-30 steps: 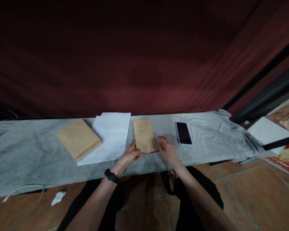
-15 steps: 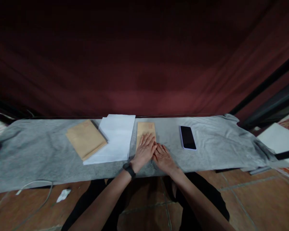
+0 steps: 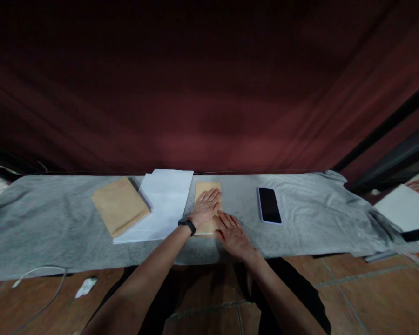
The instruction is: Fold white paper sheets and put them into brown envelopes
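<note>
Head view shows your left hand (image 3: pixel 205 207) lying flat, fingers spread, on top of the envelope (image 3: pixel 208 190), which rests on the grey-covered tabletop (image 3: pixel 300 204). Your right hand (image 3: pixel 233 233) lies flat and open just beside it, its fingertips touching the envelope's near right corner. Just left of your left hand is a white sheet (image 3: pixel 164 204), and beyond that a stack of envelopes (image 3: pixel 120 204) overlapping the sheet's edge. A phone (image 3: pixel 269 204) lies face up to the right of your right hand, apart from it.

Bare grey cloth (image 3: pixel 240 197) lies open between envelope (image 3: pixel 208 187) and phone (image 3: pixel 269 204)
</note>
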The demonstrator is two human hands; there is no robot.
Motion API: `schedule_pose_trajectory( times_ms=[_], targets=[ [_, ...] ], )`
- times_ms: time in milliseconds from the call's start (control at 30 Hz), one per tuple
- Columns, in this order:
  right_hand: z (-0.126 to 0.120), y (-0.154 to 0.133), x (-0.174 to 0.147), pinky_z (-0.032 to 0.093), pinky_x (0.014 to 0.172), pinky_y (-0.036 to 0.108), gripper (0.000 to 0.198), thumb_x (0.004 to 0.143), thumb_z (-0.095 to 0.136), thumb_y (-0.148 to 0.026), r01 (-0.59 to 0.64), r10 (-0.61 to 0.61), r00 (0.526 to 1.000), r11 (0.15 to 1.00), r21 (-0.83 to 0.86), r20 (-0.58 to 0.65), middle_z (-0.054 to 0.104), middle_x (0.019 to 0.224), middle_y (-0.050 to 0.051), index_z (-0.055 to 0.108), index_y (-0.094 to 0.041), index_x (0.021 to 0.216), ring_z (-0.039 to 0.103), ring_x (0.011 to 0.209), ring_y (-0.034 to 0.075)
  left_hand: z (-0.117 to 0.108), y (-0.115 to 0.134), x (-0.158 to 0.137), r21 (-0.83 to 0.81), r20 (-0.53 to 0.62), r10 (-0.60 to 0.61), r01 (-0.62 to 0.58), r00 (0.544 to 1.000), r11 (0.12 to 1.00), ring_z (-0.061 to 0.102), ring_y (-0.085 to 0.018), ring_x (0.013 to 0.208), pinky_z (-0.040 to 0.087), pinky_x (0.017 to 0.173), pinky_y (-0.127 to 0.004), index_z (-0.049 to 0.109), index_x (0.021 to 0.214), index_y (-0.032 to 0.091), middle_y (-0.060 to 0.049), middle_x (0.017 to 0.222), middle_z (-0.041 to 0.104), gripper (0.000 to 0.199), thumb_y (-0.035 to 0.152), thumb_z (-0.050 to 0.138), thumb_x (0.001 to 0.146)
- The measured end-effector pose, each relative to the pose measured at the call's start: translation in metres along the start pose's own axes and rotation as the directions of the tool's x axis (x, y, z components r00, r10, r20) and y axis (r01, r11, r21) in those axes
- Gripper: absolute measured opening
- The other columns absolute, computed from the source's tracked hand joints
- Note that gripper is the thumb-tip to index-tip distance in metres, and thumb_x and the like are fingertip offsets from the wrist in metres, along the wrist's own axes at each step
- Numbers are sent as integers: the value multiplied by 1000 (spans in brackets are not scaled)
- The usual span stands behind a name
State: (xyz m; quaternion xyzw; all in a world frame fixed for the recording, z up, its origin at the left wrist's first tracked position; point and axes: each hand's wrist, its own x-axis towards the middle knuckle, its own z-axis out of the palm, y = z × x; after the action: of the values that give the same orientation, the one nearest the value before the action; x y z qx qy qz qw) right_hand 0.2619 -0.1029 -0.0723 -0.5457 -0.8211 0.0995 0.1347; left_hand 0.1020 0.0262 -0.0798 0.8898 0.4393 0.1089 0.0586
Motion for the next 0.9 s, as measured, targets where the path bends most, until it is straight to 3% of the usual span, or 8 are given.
schedule_pose_trajectory(
  times_ms=[367, 500, 567, 700, 900],
  targets=[
    [-16, 20, -1, 31, 122, 43, 44, 98, 46, -16, 116, -132, 989, 969, 218, 63, 47, 155, 8, 58, -25, 140, 41, 145, 20, -17, 24, -91, -103, 100, 69, -59, 993, 993, 24, -18, 152, 17, 126, -41, 29, 158, 20, -7, 163, 31, 56, 41, 23, 107],
    [-18, 22, -3, 31, 122, 42, 42, 99, 47, -19, 97, -117, 991, 961, 258, 62, 48, 154, 9, 58, -22, 139, 41, 144, 19, -24, 34, -125, -157, 54, 70, -61, 996, 986, 32, -20, 150, 27, 123, -41, 37, 154, 17, -11, 160, 38, 58, 44, 41, 103],
    [-19, 23, -4, 33, 121, 42, 41, 97, 52, -23, 100, -121, 991, 956, 276, 60, 49, 153, 9, 60, -21, 137, 42, 143, 20, -26, 36, -136, -208, -8, 50, -51, 999, 977, 40, -19, 145, 34, 120, -40, 47, 147, 19, -10, 155, 47, 49, 38, 45, 102],
    [-20, 21, -4, 36, 118, 41, 40, 94, 60, -25, 115, -126, 992, 956, 272, 23, 53, 149, 9, 63, -22, 133, 47, 139, 20, -27, 36, -145, -290, -141, -34, -9, 989, 957, 57, -19, 131, 46, 111, -41, 63, 130, 22, -7, 136, 65, 37, 21, 41, 101],
    [-19, 4, 0, 40, 114, 41, 34, 97, 53, -22, -24, 29, 999, 990, 142, -29, 59, 144, 5, 64, -25, 129, 53, 132, 19, -27, 40, -134, -340, -228, -147, 63, 963, 938, 65, -21, 115, 50, 103, -41, 70, 109, 23, -6, 119, 72, 27, 17, 47, 98]
  ],
)
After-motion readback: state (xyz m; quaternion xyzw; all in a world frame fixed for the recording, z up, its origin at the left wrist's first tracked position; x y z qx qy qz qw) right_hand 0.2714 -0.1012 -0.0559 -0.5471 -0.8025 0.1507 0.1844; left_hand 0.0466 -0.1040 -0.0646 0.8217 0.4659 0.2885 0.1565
